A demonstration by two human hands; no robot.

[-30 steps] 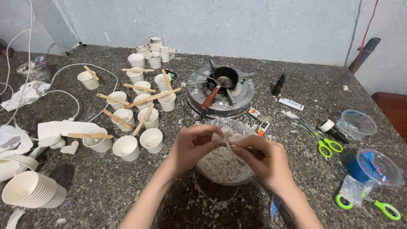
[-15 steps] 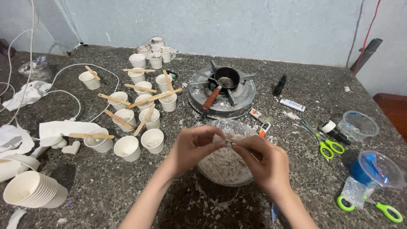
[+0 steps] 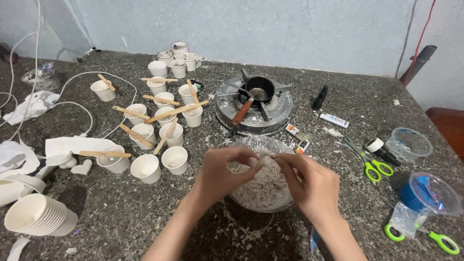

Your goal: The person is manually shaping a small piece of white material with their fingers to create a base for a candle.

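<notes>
Left hand: the left hand (image 3: pixel 224 171) is held over the near rim of a clear bowl (image 3: pixel 241 200), fingers curled narrowly together; a small pale piece appears to be pinched at the fingertips, though it is too small to be told for certain.
Right hand: the right hand (image 3: pixel 311 183) is set just beside the left, thumb and forefinger drawn close around the same small piece above the bowl.
Bowl: the clear bowl is filled with pale wax flakes (image 3: pixel 263 186) and is placed on the speckled stone table (image 3: pixel 121 217), with loose flakes scattered in front of it.
Near left: a stack of white paper cups (image 3: pixel 38 215) is laid on its side at the table's near edge.
Near right: green-handled scissors (image 3: pixel 437 239) and a clear plastic cup with a blue inside (image 3: pixel 432 193) are seen by the right edge.
Middle left: small white cups (image 3: pixel 145 168) are grouped together, several crossed by wooden sticks (image 3: pixel 176 111).
Middle right: a second pair of green scissors (image 3: pixel 372 164) is laid near an empty clear tub (image 3: pixel 411 144).
Behind the bowl: a round metal stove (image 3: pixel 253 108) is topped by a small dark pot (image 3: pixel 258 89) with a brown handle.
Far left: white cords (image 3: pixel 72 104) are trailed across the table toward the wall.
</notes>
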